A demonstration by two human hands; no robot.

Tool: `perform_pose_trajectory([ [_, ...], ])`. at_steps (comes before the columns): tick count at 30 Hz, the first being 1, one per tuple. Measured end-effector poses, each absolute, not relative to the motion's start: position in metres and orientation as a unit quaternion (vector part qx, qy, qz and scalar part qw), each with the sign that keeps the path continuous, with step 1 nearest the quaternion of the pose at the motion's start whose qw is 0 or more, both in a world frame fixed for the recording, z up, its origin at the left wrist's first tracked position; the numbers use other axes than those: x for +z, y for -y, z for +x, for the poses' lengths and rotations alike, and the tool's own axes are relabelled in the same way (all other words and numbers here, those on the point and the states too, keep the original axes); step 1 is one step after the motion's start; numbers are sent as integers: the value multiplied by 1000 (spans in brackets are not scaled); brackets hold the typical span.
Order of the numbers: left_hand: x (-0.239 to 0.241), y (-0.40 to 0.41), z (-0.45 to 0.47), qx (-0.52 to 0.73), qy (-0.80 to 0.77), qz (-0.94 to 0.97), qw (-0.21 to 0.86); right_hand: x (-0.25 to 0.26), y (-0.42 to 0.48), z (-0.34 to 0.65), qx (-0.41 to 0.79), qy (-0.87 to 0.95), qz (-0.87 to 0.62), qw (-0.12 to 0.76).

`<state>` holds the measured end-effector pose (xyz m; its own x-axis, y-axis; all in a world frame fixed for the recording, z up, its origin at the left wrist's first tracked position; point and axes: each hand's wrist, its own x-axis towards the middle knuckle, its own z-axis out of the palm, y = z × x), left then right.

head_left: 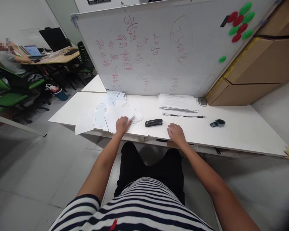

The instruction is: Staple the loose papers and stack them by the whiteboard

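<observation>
My left hand (123, 124) rests on a loose spread of white paper sheets (106, 114) at the left of the white table (243, 128), its fingers laid flat on the top sheet. My right hand (176, 133) lies palm down near the table's front edge, fingers apart and holding nothing. A black stapler (153, 122) sits between the two hands, closer to the right one. Behind it lie a neat stack of papers (177, 102) and a black pen (183, 115).
A whiteboard (159, 51) with red writing and coloured magnets stands along the table's back edge. A small dark clip-like object (217, 123) lies to the right. Cardboard boxes (262, 64) stand at the right. Another person (7, 61) sits at a far desk on the left.
</observation>
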<state>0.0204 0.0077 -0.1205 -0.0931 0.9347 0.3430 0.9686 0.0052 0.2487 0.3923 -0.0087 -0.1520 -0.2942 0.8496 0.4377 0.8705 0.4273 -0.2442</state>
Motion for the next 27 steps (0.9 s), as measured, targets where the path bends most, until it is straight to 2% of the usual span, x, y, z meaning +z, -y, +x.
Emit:
perform_pose_trajectory([
  [11,-118,-8,28,-165,719,-673,62,-153,10,391,-22,799,-541,262],
  [19,-114,-8,26,-196,741,-640,50,-152,7,392,1,790,-550,272],
  [23,-93,15,44,-231,735,-637,13,-143,14,391,88,761,-544,341],
  [27,-73,68,93,-258,565,-784,-7,-124,51,366,303,585,-551,512],
])
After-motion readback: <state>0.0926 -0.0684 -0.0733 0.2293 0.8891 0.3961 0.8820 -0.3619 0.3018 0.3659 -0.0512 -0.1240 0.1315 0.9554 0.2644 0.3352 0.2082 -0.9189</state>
